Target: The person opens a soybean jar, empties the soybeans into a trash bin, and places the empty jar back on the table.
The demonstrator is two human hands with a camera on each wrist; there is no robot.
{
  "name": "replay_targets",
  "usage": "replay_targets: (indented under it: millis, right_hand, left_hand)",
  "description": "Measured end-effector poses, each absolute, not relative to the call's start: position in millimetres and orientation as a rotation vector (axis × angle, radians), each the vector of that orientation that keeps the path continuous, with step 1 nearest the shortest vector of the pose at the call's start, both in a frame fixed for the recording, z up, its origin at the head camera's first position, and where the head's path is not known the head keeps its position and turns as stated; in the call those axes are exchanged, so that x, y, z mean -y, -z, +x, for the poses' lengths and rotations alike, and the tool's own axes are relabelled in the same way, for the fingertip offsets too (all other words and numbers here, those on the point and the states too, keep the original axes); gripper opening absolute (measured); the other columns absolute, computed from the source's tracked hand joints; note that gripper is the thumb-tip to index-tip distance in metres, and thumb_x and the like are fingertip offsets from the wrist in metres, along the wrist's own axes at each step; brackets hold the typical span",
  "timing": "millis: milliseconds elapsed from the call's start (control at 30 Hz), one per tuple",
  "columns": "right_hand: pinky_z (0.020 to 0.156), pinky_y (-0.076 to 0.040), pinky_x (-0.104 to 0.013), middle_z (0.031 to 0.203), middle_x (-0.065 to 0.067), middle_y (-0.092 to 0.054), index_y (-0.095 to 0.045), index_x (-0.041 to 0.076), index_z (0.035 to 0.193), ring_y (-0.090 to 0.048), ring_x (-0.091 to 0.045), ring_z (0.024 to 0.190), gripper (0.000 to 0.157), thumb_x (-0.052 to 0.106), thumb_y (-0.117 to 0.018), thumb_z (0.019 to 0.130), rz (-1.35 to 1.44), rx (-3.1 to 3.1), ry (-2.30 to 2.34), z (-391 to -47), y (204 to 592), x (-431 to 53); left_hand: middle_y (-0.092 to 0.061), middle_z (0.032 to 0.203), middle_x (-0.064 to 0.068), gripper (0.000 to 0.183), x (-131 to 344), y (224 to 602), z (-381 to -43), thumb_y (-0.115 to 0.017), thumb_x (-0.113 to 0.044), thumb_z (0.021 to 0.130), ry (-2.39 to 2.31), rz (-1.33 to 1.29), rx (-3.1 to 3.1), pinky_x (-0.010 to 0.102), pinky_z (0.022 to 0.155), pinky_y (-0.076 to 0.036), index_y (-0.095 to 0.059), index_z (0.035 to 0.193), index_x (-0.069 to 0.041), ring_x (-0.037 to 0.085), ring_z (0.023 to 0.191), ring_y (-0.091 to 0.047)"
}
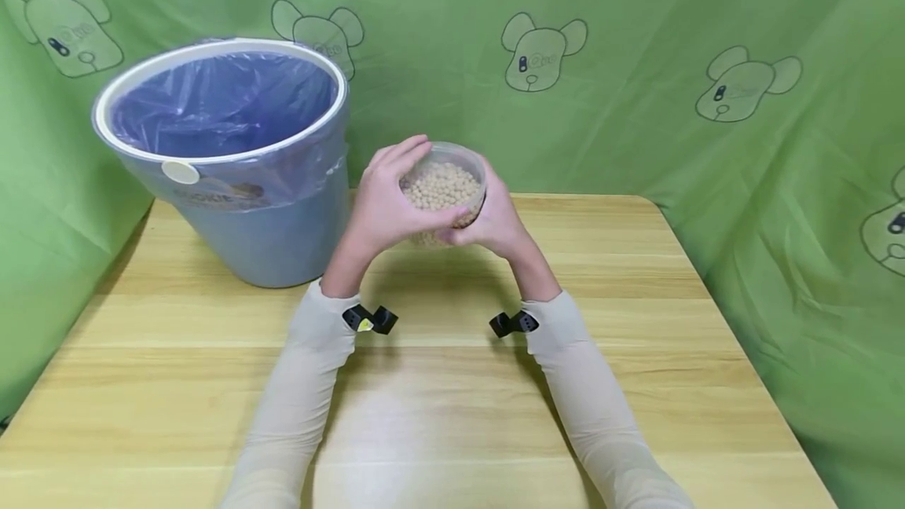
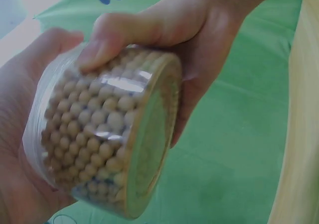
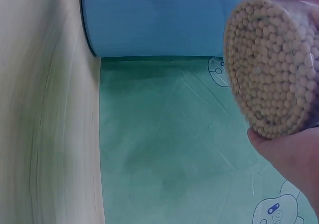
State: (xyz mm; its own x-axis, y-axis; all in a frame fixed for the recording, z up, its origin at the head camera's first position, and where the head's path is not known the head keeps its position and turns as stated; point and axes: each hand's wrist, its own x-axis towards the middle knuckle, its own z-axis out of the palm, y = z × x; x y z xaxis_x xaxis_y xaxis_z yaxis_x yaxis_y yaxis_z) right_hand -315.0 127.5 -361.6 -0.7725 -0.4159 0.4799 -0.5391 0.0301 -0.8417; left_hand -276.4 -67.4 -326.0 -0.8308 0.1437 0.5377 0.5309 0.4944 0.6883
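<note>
A clear round plastic jar [image 1: 441, 185] full of small beige balls is held above the table between both hands. My left hand [image 1: 389, 199] grips its left side, with the thumb across the front. The right hand [image 1: 500, 214] curls round the opposite side, its thumb close to the left thumb. In the left wrist view the jar [image 2: 94, 119] appears tilted, with its flat bottom facing right. Densely packed balls show through the jar's base [image 3: 269, 69] in the right wrist view. Whether a clear lid covers the top, I cannot tell.
A blue trash bin [image 1: 276, 234] with a white rim and a translucent bag liner stands on the back left of the wooden table [image 1: 438, 407]. Green cloth [image 1: 438, 38] printed with cartoon heads hangs behind and beside the table.
</note>
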Motion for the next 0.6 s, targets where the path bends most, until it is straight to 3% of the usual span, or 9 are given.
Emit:
replay_targets:
  millis: [333, 467, 600]
  right_hand:
    - [0.115, -0.041, -0.050, 0.145, -0.029, -0.047, -0.034, -0.005, 0.151, -0.049, -0.037, 0.131, 0.108, -0.007, -0.086, 0.056, 0.846, 2.227, -1.799, -290, 338, -117]
    - [0.116, -0.039, -0.049, 0.146, -0.028, -0.047, -0.035, -0.004, 0.150, -0.048, -0.037, 0.132, 0.108, -0.008, -0.086, 0.055, 0.788, 2.227, -1.765, -289, 339, -114]
    - [0.118, -0.038, -0.046, 0.149, -0.021, -0.048, -0.033, 0.001, 0.154, -0.048, -0.034, 0.135, 0.118, -0.008, -0.090, 0.050, 0.756, 2.225, -1.740, -301, 353, -115]
  left_hand:
    - [-0.056, 0.150, 0.013, 0.097, 45, 335, -275, -0.090, -0.056, 0.062, 1.222, -0.288, 2.231, 0.050, 0.113, -0.041, -0.062, 0.138, -0.004, 0.032, 0.137, -0.049]
    - [-0.056, 0.149, 0.014, 0.097, 37, 338, -274, -0.090, -0.057, 0.062, 1.235, -0.212, 2.177, 0.051, 0.111, -0.042, -0.062, 0.138, -0.004, 0.033, 0.136, -0.049]
    - [-0.054, 0.150, 0.016, 0.098, 31, 340, -272, -0.089, -0.056, 0.064, 1.241, -0.160, 2.142, 0.051, 0.110, -0.043, -0.059, 0.140, -0.001, 0.033, 0.136, -0.047]
